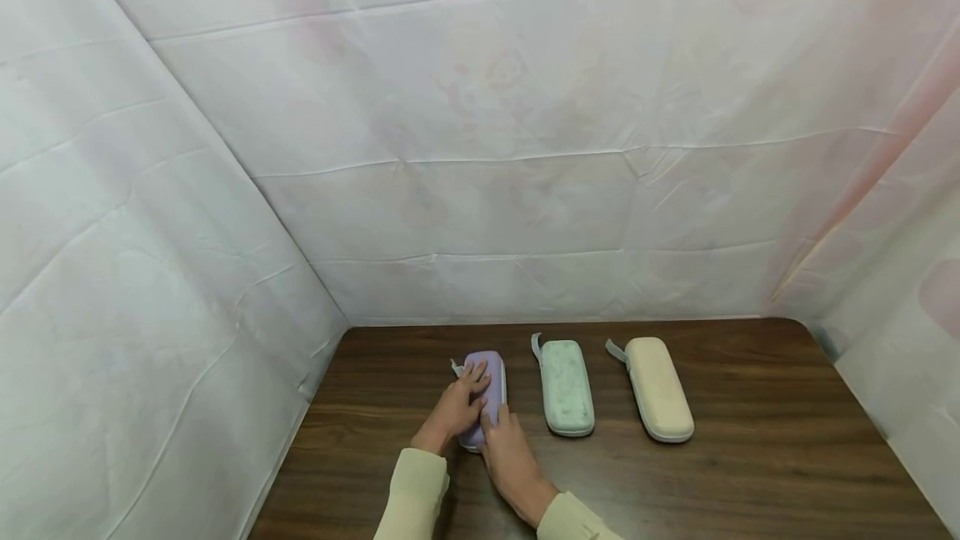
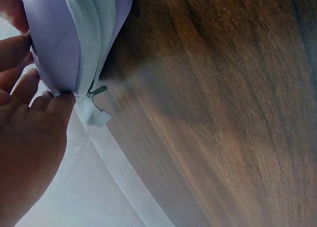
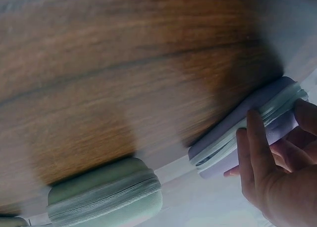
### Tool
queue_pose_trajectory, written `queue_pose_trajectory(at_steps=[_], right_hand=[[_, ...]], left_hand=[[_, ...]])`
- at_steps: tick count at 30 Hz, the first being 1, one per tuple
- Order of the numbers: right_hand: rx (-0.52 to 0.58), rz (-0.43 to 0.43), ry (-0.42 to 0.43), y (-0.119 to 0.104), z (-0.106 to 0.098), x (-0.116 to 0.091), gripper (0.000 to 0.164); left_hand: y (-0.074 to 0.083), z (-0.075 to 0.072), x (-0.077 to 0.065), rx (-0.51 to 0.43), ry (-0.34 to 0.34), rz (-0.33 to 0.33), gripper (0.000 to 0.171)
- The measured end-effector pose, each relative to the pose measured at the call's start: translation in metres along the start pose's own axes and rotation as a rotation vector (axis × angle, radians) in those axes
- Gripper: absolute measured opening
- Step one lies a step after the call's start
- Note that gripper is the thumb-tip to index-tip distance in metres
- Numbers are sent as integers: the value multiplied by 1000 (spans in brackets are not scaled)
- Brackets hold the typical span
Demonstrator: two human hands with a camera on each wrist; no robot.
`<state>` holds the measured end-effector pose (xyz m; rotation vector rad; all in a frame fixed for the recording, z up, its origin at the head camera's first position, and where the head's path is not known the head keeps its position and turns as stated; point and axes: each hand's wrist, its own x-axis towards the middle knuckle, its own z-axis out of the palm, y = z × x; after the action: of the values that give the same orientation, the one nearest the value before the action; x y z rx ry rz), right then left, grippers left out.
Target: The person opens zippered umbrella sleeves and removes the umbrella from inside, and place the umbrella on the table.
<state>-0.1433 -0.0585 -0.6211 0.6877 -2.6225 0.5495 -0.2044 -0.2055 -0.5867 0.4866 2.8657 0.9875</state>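
A purple zippered case (image 1: 492,363) lies lengthwise on the wooden table, its light zipper running round the side. My left hand (image 1: 454,411) rests on top of it, fingers spread over the lid. At the case's near right side my right hand (image 1: 512,454) grips it, with the thumb on top and two fingers (image 3: 257,138) along the zipper. In the left wrist view, a zipper pull (image 2: 97,91) and a pale fabric tab (image 2: 94,114) stick out at the far left end. A dark gap shows between the zipper tapes. Both hands hide much of the lid.
To the right, a mint green case (image 1: 567,386) and a cream case (image 1: 660,390) lie side by side, each with a pale strap at its far left corner. White patterned sheets (image 1: 480,215) hang along the back and sides of the brown table (image 1: 780,440).
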Motion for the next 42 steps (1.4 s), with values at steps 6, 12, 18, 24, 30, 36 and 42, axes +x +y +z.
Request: queue_pose_trajectory(at_steps=[6,12,18,24,30,36,42], right_hand=[[33,2,23,1,0,-1,49],[233,35,-8,6,-10,-6,41],[527,163,-28,19,-17,-8,34],[691,203,-7,33,-16,-11,29],[729,261,12,46,-9,-9,26],[853,357,-93,51,-4,-4,30],[933,392,-117,51,0,0,31]], left_hand=[[-2,2,0,-10,33,44,44],[4,16,-9,52,145,21,42],[19,35,-17,173,355,-17,38],[35,49,-26,147,460,-74,37],[46,62,-37,208,491,-159,54],[51,69,-42,275,487,-171,76],[54,62,-44,203,485,-152,73]])
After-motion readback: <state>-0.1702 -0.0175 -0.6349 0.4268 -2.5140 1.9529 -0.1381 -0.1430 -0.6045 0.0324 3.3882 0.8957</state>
